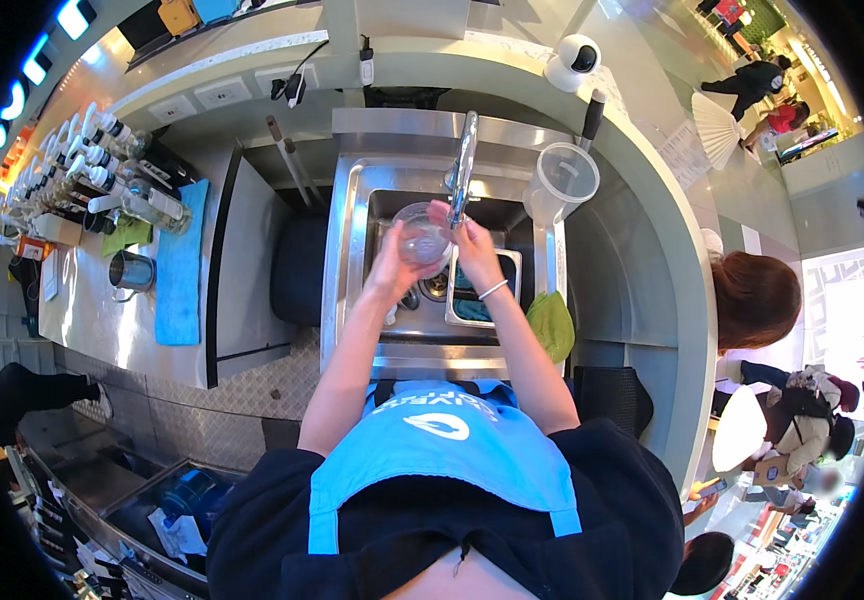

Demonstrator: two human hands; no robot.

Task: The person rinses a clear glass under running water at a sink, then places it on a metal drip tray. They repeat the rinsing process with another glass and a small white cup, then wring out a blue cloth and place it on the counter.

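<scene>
A clear, round plastic cup or bowl [424,234] is in my left hand [393,264], tilted above the sink [349,247]. My right hand [475,251] is just below the chrome faucet's spout [465,161]. Its fingers reach to the right side of the clear vessel; whether they grip it I cannot tell. Under my right hand and wrist, a rectangular steel pan [483,322] with something dark teal inside sits in the basin. Part of the drain [433,286] shows beneath the vessel. Next to it is a small dark object that I cannot make out.
A tall translucent pitcher [561,176] stands at the sink's back right corner, near a green cloth [550,326] over its right edge. On the left counter are several pump bottles [113,161], a steel jug [132,271] and a blue towel [181,262]. A curved partition [691,300] bounds the right.
</scene>
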